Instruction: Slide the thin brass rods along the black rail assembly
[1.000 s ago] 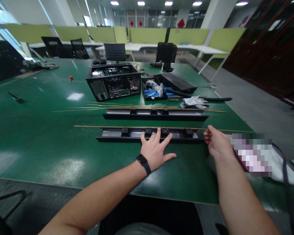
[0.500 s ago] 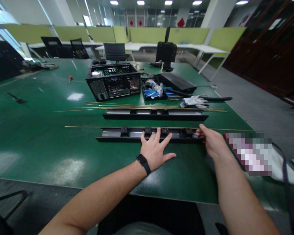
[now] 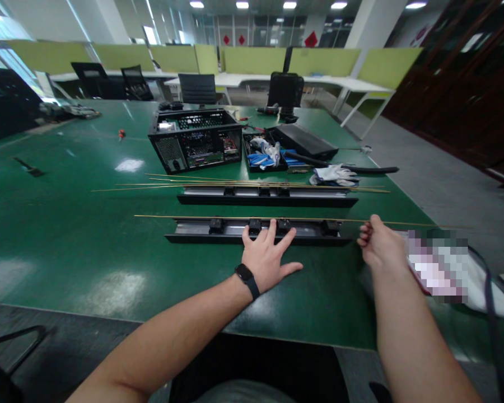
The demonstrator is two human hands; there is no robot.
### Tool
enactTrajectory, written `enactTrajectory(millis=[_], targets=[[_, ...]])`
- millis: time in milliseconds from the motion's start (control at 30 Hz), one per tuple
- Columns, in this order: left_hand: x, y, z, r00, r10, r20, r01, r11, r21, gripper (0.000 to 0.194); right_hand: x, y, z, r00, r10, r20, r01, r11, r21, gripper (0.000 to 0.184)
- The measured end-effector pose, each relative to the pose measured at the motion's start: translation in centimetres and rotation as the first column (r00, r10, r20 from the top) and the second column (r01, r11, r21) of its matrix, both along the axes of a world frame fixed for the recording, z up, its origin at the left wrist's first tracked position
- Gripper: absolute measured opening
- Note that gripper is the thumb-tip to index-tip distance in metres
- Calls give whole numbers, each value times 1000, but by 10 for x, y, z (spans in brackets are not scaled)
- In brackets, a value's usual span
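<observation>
My left hand lies with its fingers spread on the front black metal rail, its fingertips by two of the small black blocks fixed along it. A long, thin brass-coloured rod runs along the far side of that rail and sticks out past both ends. Beyond the rail's right end, my right hand pinches the rod between thumb and forefinger, the other fingers curled. Behind lies a second black rail with several similar rods across it.
An open black computer case stands farther back. Beside it are a black tray of blue-and-white gloves, a flat black box and a white glove. A blurred-out pink and white item lies right of my right hand.
My right hand has moved to the right, off the rail's end. The rod has slid right with it, so less of it sticks out at left. My left hand stays in place.
</observation>
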State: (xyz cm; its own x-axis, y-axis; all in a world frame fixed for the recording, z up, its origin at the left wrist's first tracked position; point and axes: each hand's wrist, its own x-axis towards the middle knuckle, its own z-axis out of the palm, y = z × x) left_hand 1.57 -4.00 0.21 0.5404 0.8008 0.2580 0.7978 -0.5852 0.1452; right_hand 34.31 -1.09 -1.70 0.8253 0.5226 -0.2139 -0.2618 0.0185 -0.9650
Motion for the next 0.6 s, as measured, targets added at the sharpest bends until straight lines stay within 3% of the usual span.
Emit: enactTrajectory(millis=[267,600], targets=[[0,0,0,1000,1,3,-1,1000,0,82,-3,1,-1,999,25,20,-25,1000,-7,32],[0,0,2,1000,3,-19,-3,1000,-1,83,-14,0,-4,980,165,109,-164,986,-22,39]])
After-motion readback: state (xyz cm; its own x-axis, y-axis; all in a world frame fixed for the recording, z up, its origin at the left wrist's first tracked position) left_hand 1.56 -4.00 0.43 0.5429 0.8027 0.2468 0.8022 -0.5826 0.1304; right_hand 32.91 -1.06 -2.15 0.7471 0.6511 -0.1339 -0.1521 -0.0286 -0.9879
